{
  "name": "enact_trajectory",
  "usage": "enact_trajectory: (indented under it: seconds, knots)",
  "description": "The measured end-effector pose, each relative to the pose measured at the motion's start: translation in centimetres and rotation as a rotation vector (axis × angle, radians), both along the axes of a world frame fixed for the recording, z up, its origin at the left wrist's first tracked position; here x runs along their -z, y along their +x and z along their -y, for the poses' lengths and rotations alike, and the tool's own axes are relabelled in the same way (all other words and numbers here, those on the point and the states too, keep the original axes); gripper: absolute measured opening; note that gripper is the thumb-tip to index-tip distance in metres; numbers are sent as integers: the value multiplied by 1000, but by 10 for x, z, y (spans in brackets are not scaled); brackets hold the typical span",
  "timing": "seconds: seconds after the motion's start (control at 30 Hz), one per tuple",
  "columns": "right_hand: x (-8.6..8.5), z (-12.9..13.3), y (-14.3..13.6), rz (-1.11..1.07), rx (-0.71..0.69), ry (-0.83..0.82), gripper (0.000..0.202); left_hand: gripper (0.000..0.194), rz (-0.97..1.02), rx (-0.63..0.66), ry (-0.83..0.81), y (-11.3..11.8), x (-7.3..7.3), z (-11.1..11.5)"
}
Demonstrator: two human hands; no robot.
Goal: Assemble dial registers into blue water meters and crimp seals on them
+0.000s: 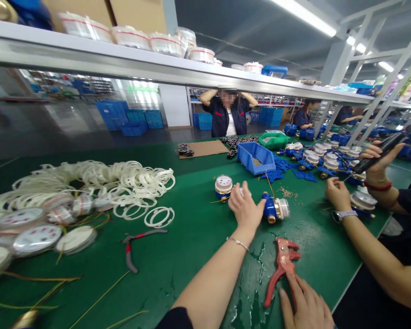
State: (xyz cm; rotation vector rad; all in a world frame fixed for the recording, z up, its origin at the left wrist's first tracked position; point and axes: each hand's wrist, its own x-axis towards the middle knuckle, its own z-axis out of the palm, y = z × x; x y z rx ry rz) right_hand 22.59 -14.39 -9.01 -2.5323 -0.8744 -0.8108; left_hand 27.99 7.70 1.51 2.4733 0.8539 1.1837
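Note:
My left hand (245,208) reaches over the green table with its fingers apart. It lies between a blue water meter (223,186) with a round clear top and a second blue meter (273,208) tipped on its side. Something clear and white shows behind its fingers, and whether they touch it is hard to tell. At the bottom, my right hand (306,304) is on a handle of the red wire stripper (285,262), which lies on the table. Its thumb is on the left of that handle and the fingers on the right.
White rings (123,178) and round dials (37,237) cover the left. Red-black pliers (132,246) lie nearby. A blue bin (255,157) and several meters stand behind. At the right, a co-worker's hands (339,194) hold a dark tool. A shelf (157,66) crosses above.

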Motion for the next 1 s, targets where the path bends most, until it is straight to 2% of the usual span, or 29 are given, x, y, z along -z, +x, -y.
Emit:
enact_trajectory:
  seconds: [0.07, 0.13, 0.23, 0.33, 0.43, 0.57, 0.67, 0.8, 0.9, 1.0]
  knots:
    - [1, 2, 0, -24, -16, -22, 51, 79, 76, -97, -122, -7, 11, -11]
    - [2, 4, 1, -49, -28, -28, 50, 87, 140, -120, -211, -10, 21, -19]
    - [-1, 5, -1, -108, -25, -15, 50, 85, 225, -77, -319, -13, 27, -25]
    - [-11, 5, -7, -181, -7, -1, 50, 77, 282, 28, -422, -25, 25, -27]
    - [-21, 6, -14, -248, 19, -9, 48, 73, 313, 154, -534, -54, 22, -28]
    - [-22, 9, -15, -284, 26, -25, 47, 74, 327, 314, -738, -118, 15, -22]
    - [-12, 13, -11, -300, 34, -27, 47, 72, 336, 459, -933, -173, -1, -9]
    - [1, 18, -7, -329, 25, -39, 48, 79, 359, 603, -1125, -238, -38, 18]
    - [3, 21, -7, -353, 20, -53, 50, 77, 426, 695, -1279, -272, -67, 41]
    - [3, 24, -8, -363, 13, -78, 50, 71, 509, 802, -1415, -291, -86, 61]
